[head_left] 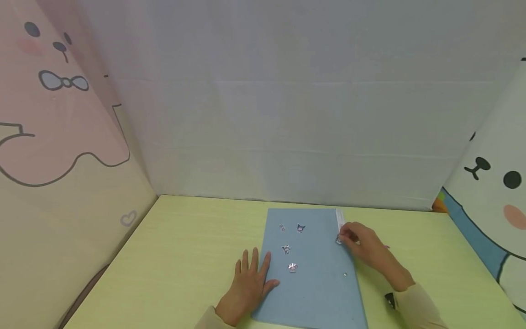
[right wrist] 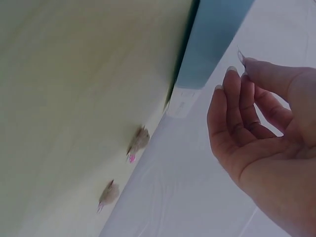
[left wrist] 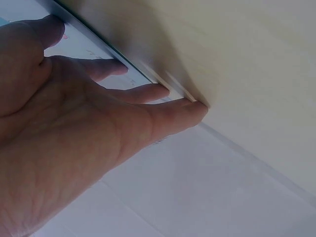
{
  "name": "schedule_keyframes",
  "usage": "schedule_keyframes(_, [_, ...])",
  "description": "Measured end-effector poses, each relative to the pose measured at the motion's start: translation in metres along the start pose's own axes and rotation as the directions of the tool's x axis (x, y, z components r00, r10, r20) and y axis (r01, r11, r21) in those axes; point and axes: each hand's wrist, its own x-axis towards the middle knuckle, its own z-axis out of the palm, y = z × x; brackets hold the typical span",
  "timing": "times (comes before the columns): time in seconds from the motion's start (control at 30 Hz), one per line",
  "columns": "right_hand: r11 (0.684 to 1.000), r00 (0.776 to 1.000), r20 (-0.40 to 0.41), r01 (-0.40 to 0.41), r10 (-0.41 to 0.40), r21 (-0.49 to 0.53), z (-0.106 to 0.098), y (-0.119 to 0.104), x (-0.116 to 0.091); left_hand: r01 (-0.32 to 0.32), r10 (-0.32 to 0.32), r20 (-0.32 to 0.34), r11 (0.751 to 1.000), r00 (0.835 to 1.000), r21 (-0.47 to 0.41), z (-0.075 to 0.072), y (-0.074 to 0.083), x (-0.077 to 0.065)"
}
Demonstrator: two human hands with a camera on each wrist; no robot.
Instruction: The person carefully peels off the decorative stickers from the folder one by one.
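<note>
A flat blue file folder (head_left: 312, 292) lies on the table, with several small cartoon stickers, one of them a dark-eared figure (head_left: 301, 228), on its upper left part. At its right edge, my right hand (head_left: 365, 244) pinches a small cartoon sticker (head_left: 339, 240) between thumb and fingertips. The right wrist view shows this sticker (right wrist: 240, 55) side-on as a thin, clear piece at the thumb tip. My left hand (head_left: 248, 283) rests with fingers spread at the folder's left edge, thumb and index finger over it. In the left wrist view, the left palm (left wrist: 84, 123) faces the camera.
A white label strip (head_left: 339, 218) runs along the folder's upper right edge. A small shiny dot (head_left: 345, 274) sits lower on the folder. Beside my right sleeve lies a small black item (head_left: 390, 300). Two small clear pieces with pink parts, one nearer the folder (right wrist: 138, 142), lie on the table (head_left: 185, 256).
</note>
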Motion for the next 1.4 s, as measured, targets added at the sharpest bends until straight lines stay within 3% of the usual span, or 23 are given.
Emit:
schedule_keyframes(0.17, [0.999,0.999,0.023,-0.042,0.042,-0.005,-0.008,0.004,0.0,-0.013,0.014,-0.032,1.0,0.999,0.012,0.007,-0.002,0.0])
schedule_keyframes(0.4, [1.0,1.0,-0.01,-0.013,0.012,-0.02,-0.015,0.011,-0.003,0.012,-0.012,0.028,1.0,1.0,0.006,-0.013,0.004,0.0])
schedule_keyframes(1.03, [0.994,0.995,0.038,-0.09,0.092,-0.064,-0.028,0.023,-0.007,0.021,-0.022,0.049,1.0,0.999,0.016,-0.014,0.004,0.001])
schedule_keyframes(1.27, [0.969,0.96,0.158,-0.215,0.232,-0.119,-0.032,0.023,-0.01,0.02,-0.021,0.042,1.0,0.999,0.014,-0.014,0.004,0.0])
schedule_keyframes(1.4, [0.962,0.945,0.205,-0.224,0.254,-0.157,-0.032,0.023,-0.01,0.024,-0.024,0.036,1.0,0.999,0.016,-0.013,0.004,0.0])
